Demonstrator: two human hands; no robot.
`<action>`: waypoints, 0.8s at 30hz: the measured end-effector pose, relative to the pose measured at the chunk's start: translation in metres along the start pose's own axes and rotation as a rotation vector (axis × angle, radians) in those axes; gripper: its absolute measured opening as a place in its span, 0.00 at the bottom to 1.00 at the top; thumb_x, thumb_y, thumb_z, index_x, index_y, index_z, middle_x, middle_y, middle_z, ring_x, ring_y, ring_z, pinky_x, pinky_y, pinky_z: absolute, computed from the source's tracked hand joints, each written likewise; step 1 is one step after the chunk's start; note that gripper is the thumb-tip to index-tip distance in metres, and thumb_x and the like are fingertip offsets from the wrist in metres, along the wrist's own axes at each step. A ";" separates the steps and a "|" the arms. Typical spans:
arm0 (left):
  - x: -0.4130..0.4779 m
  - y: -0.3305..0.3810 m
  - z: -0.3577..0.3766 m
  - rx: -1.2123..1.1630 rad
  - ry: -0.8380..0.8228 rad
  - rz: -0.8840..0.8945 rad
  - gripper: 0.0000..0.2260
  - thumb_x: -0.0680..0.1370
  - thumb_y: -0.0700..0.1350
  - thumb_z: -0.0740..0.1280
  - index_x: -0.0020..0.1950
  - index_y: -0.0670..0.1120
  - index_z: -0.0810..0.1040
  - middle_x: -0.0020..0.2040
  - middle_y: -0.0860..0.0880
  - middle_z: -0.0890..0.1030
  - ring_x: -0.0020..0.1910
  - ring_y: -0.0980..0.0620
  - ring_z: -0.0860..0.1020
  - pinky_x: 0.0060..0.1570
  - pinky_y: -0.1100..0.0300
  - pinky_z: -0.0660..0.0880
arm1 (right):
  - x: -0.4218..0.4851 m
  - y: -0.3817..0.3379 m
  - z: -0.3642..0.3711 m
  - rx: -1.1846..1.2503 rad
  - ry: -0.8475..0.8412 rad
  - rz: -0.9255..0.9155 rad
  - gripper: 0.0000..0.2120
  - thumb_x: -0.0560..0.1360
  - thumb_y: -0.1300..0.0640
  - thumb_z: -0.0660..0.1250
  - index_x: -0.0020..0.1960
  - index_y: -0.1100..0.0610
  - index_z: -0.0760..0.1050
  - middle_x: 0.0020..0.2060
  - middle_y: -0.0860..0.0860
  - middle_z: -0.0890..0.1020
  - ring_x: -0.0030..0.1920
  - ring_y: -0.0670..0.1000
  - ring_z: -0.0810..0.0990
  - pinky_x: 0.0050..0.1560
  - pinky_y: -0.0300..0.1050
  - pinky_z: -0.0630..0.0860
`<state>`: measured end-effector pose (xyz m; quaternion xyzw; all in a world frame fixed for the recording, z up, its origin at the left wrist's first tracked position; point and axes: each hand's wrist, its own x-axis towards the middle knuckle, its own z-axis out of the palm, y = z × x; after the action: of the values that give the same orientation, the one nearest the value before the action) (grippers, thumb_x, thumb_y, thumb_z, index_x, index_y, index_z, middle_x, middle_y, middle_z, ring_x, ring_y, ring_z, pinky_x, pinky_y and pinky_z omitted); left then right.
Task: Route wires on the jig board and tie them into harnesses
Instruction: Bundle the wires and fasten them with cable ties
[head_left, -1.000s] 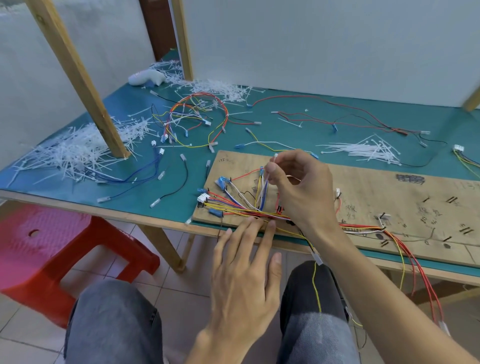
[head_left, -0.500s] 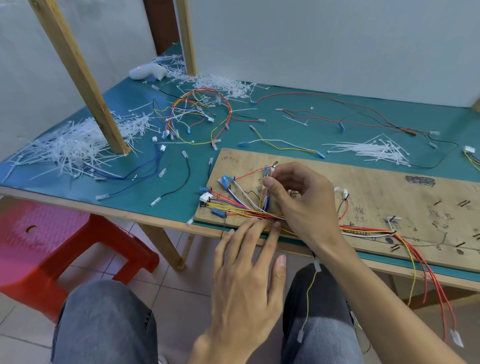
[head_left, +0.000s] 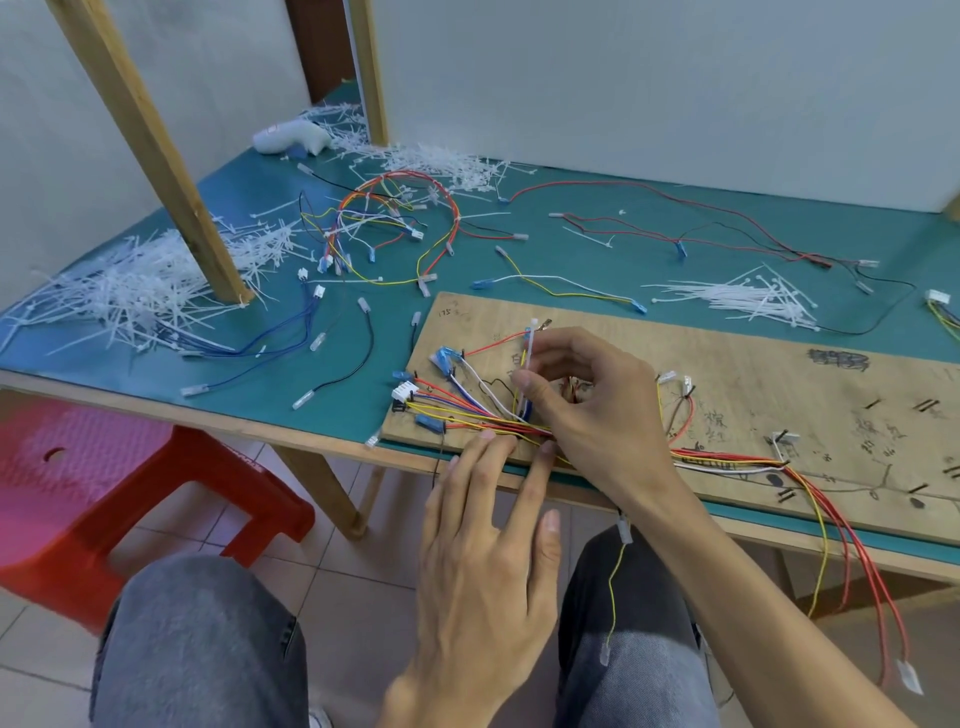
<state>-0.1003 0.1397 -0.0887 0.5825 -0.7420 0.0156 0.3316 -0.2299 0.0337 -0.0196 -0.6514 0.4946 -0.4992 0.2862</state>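
Right hand (head_left: 592, 410) is pinching 1 white cable tie (head_left: 530, 348), holding it upright over the wire bundle (head_left: 467, 410) at the jig board's (head_left: 727, 353) left end. Left hand (head_left: 483, 540) is lying flat, its straight fingertips touching the bundle at the board's near edge.

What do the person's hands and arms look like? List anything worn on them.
The left hand and right hand are bare, with no gloves, rings or watch visible. The forearms are bare too, and no sleeve shows anywhere along the parts in frame. No markings are visible on either.
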 end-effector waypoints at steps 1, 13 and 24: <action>0.000 0.000 0.000 0.000 0.000 -0.001 0.21 0.86 0.52 0.60 0.80 0.52 0.71 0.81 0.48 0.65 0.84 0.50 0.58 0.79 0.49 0.59 | 0.000 0.000 0.000 0.004 0.016 0.010 0.11 0.76 0.62 0.78 0.56 0.55 0.83 0.44 0.48 0.86 0.44 0.44 0.85 0.34 0.32 0.80; 0.000 0.000 0.003 -0.025 0.012 0.000 0.21 0.86 0.48 0.60 0.80 0.51 0.71 0.82 0.49 0.64 0.84 0.49 0.58 0.83 0.48 0.54 | -0.001 0.000 0.000 -0.071 -0.059 0.054 0.09 0.76 0.62 0.77 0.54 0.53 0.84 0.39 0.42 0.84 0.37 0.51 0.84 0.26 0.45 0.82; 0.000 -0.006 0.005 -0.022 0.015 0.031 0.21 0.87 0.49 0.58 0.81 0.51 0.70 0.82 0.49 0.64 0.84 0.49 0.58 0.83 0.50 0.51 | -0.001 -0.002 0.003 -0.257 -0.024 -0.070 0.03 0.77 0.57 0.76 0.48 0.51 0.83 0.39 0.29 0.79 0.49 0.50 0.80 0.46 0.64 0.80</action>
<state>-0.0976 0.1358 -0.0946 0.5672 -0.7484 0.0167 0.3434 -0.2263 0.0351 -0.0197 -0.7054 0.5279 -0.4336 0.1887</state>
